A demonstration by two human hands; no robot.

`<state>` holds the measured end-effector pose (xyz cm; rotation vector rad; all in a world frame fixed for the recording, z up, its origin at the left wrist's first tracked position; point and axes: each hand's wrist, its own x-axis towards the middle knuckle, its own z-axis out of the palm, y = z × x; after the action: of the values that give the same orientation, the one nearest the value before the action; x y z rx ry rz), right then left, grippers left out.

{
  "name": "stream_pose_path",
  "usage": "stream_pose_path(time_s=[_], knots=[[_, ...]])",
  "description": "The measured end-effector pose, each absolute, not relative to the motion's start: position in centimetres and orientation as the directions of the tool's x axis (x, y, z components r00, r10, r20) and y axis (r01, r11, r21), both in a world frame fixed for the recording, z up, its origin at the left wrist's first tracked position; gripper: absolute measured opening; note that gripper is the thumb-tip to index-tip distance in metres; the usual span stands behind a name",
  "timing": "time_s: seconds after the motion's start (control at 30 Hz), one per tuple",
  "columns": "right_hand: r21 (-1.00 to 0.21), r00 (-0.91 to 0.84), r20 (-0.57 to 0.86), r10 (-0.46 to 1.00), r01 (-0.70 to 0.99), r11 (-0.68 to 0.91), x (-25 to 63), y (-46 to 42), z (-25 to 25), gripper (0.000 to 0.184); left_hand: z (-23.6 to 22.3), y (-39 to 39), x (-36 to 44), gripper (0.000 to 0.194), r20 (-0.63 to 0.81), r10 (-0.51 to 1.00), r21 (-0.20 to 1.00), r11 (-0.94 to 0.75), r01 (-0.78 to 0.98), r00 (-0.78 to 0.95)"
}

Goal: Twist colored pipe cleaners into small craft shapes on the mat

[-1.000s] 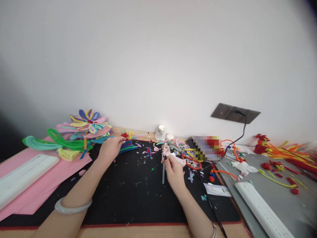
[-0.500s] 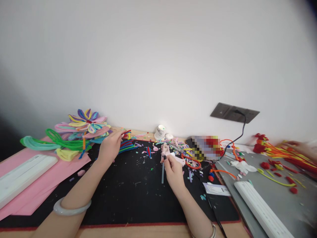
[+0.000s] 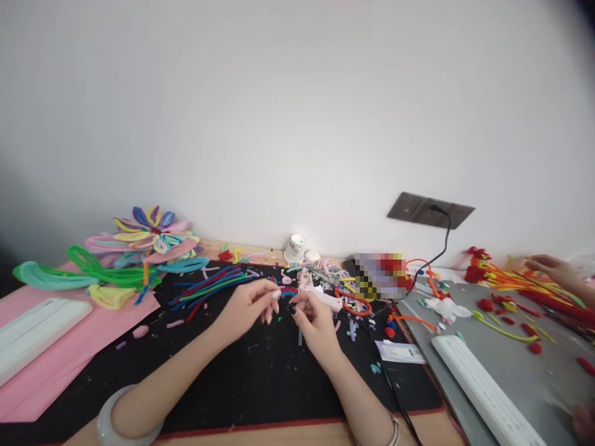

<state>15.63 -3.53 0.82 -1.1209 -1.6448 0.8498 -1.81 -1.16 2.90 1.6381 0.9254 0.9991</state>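
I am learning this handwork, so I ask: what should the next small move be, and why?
Probably bring the left hand a little closer to the right hand, so both can steady the small red and blue piece. The hands are apart over the black mat, and the piece shows just beyond the gap. I cannot tell whether a finger touches it.

The left hand point(image 3: 251, 303) and right hand point(image 3: 316, 321) are close together above the mat point(image 3: 260, 384); stems point(image 3: 211, 287) lie toward its back edge, a cup point(image 3: 295, 249) near the back edge of the table point(image 3: 279, 435).
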Motion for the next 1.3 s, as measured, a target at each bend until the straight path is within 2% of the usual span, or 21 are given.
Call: stream_pose_path(time_s=[0.1, 0.2, 0.33, 0.47, 0.53, 0.6, 0.7, 0.77, 0.83, 0.93, 1.03, 1.07, 1.3], knots=[[-0.894, -0.122, 0.290, 0.949, 0.318, 0.315, 15.6, -3.5, 0.6, 0.013, 1.9, -1.8, -0.5, 0.020, 0.053, 0.862, 0.998, -0.059, -0.004, 0.504], [-0.924, -0.094, 0.233, 0.968, 0.290, 0.250, 15.5, -3.4, 0.5, 0.016, 1.2, -1.7, -0.3, 0.021, 0.019, 0.853, 1.000, -0.005, -0.030, 0.521], [-0.969, -0.056, 0.184, 0.981, 0.159, 0.191, 15.5, -3.0, 0.3, 0.017, 1.2, -1.2, -0.6, 0.025, -0.013, 0.850, 1.000, 0.019, -0.005, 0.527], [-0.986, 0.066, 0.167, 0.984, 0.037, 0.165, 16.0, -2.5, 0.0, 0.024, 1.3, -0.5, -1.3, 0.026, -0.034, 0.933, 0.999, 0.021, 0.039, 0.358], [-0.986, 0.131, 0.159, 0.979, -0.032, 0.164, 16.3, -2.3, -0.1, 0.026, 1.0, 0.0, -1.9, 0.026, -0.052, 0.971, 0.990, 0.019, 0.139, 0.234], [-0.982, 0.162, 0.152, 0.975, -0.086, 0.168, 16.5, -2.3, -0.2, 0.027, 0.6, 0.6, -2.7, 0.024, 0.016, 0.981, 0.947, -0.077, 0.311, 0.194], [-0.981, 0.154, 0.155, 0.976, -0.091, 0.171, 16.6, -2.3, -0.2, 0.026, 0.4, 1.2, -3.6, 0.022, 0.225, 0.959, 0.771, -0.283, 0.571, 0.172], [-0.984, 0.124, 0.168, 0.978, -0.043, 0.174, 16.5, -2.4, -0.2, 0.023, 0.9, 1.3, -3.8, 0.024, 0.370, 0.920, 0.682, -0.363, 0.635, 0.129], [-0.984, 0.072, 0.179, 0.981, 0.031, 0.177, 16.3, -2.6, -0.1, 0.021, 1.6, 1.0, -3.7, 0.026, 0.431, 0.892, 0.675, -0.419, 0.607, 0.136], [-0.975, -0.025, 0.174, 0.984, 0.139, 0.176, 16.0, -2.8, 0.3, 0.019, 2.5, 0.1, -3.1, 0.033, 0.232, 0.887, 0.815, -0.401, 0.417, 0.400], [-0.968, -0.079, 0.162, 0.984, 0.179, 0.174, 15.8, -2.9, 0.6, 0.020, 2.3, -0.7, -2.4, 0.033, -0.040, 0.799, 0.930, -0.189, 0.315, 0.599], [-0.967, -0.083, 0.162, 0.983, 0.185, 0.175, 15.8, -2.9, 0.7, 0.020, 2.1, -0.9, -2.1, 0.034, -0.087, 0.776, 0.945, -0.135, 0.299, 0.624], [-0.919, -0.012, 0.260, 0.966, 0.303, 0.251, 15.7, -3.1, 1.1, 0.021, 1.4, -0.9, -1.6, 0.029, -0.128, 0.812, 0.991, 0.083, 0.104, 0.570]])
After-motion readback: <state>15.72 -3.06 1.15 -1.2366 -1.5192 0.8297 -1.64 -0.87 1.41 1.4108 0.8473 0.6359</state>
